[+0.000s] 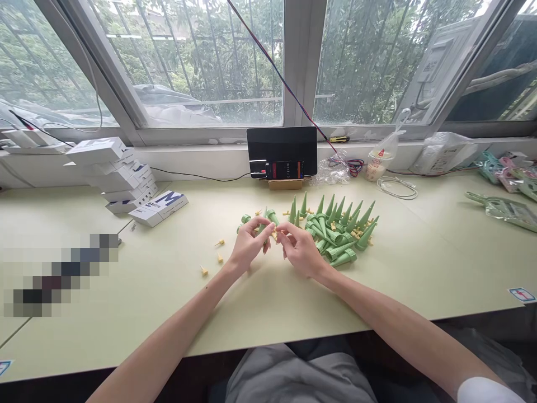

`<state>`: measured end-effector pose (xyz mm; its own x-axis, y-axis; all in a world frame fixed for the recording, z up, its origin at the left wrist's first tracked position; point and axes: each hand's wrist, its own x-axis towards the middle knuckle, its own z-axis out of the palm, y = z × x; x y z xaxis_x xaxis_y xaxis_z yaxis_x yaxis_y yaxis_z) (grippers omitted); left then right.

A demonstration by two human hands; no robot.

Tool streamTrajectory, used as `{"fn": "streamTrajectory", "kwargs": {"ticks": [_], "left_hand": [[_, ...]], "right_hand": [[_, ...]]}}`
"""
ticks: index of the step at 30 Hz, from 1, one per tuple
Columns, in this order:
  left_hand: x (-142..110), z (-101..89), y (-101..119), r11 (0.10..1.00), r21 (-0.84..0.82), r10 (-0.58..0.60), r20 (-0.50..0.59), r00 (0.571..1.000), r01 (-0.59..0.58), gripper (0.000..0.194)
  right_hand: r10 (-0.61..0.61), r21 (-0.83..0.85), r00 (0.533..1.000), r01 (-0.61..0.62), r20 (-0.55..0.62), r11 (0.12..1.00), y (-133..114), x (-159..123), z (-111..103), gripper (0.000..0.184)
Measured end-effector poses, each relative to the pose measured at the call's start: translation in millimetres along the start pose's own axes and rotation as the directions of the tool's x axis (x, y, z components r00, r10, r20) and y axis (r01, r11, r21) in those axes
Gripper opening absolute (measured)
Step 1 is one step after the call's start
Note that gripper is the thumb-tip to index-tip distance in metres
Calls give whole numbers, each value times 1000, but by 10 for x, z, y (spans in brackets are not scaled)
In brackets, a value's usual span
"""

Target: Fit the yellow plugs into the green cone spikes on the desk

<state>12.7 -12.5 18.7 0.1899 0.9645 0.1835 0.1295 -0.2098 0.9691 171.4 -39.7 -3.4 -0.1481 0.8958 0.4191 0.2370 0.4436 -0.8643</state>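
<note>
My left hand and my right hand meet over the pale green table, fingers pinched together. The left hand grips a green cone-shaped plastic spike. The right hand pinches a small yellow piece against it. Just right of my hands lies a pile of green cone spikes, some upright, some lying flat, with small yellow pieces among them. A few loose yellow pieces lie on the table left of my left hand.
A black tablet with a phone stands at the back centre. Stacked white boxes sit at the back left. A plastic bag with a cup, a white cable and packaged items lie at the right.
</note>
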Motion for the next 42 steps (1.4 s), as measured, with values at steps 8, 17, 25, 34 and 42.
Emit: {"fn": "streamTrajectory", "kwargs": {"ticks": [8,17,25,34,42], "left_hand": [[-6,9,-19,1000,14,22,-12,1000,-21,28],[-3,9,-14,999,26,30,-11,999,-30,27],[-12,23,2,997,47,63,4,998,-64,27],[-8,28,-44,993,71,90,37,995,-93,23],[0,28,-83,995,50,83,60,995,-86,22]], "right_hand": [[3,-14,1000,-3,2,1000,-17,2,1,24],[13,-37,1000,-12,18,999,-44,1,-9,24],[-11,-33,1000,12,14,999,-25,5,5,21],[-9,-46,1000,10,20,999,-1,1,14,21],[-14,-33,1000,14,20,999,20,-1,22,19]]}}
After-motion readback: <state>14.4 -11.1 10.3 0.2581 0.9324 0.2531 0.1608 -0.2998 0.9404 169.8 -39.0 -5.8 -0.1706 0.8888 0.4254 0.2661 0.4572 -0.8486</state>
